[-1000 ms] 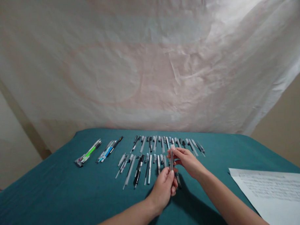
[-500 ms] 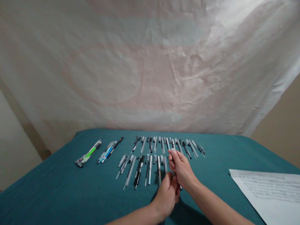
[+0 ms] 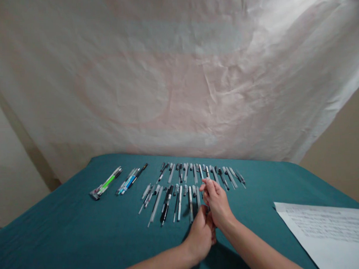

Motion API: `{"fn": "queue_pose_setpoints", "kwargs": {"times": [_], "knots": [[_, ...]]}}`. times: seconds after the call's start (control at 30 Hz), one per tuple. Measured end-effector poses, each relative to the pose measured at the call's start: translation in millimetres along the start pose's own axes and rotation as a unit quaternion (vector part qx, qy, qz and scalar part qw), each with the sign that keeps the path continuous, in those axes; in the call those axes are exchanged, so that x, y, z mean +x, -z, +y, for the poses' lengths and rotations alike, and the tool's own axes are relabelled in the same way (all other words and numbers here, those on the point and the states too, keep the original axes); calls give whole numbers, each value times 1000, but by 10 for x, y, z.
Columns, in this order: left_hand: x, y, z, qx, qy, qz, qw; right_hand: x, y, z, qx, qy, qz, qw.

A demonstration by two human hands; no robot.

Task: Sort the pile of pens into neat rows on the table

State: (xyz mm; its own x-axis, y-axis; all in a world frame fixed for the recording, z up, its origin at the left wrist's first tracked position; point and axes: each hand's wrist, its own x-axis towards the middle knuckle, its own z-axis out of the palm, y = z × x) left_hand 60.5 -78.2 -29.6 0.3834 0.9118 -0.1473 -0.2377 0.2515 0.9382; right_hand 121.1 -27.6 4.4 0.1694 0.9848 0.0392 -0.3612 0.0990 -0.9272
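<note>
My left hand is closed low in front of the near row of pens, its fingers wrapped round a pen that is almost wholly hidden. Just above and to the right, my right hand is closed too, thumb and index finger pinched at the upper part of the same pen. The two hands touch. Left of them lie a white-barrelled pen and a black pen in the near row, with loose caps and clear barrels among them. Behind my right fingertips runs the far row of pen parts.
A dark green cloth covers the table. At the left lie a bundle with a green pen and a group with blue pens. A sheet of paper with writing lies at the right. A pale sheet hangs behind.
Both hands stay in nearly the same place, with small shifts of the fingers. The dark pen end that showed below my right hand is now hidden.
</note>
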Motion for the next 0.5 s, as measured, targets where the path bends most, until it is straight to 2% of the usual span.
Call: {"fn": "queue_pose_setpoints", "kwargs": {"times": [0.5], "knots": [[-6, -6, -19, 5, -14, -7, 1000, -28, -12, -48, -3, 0, 18, 1000]]}}
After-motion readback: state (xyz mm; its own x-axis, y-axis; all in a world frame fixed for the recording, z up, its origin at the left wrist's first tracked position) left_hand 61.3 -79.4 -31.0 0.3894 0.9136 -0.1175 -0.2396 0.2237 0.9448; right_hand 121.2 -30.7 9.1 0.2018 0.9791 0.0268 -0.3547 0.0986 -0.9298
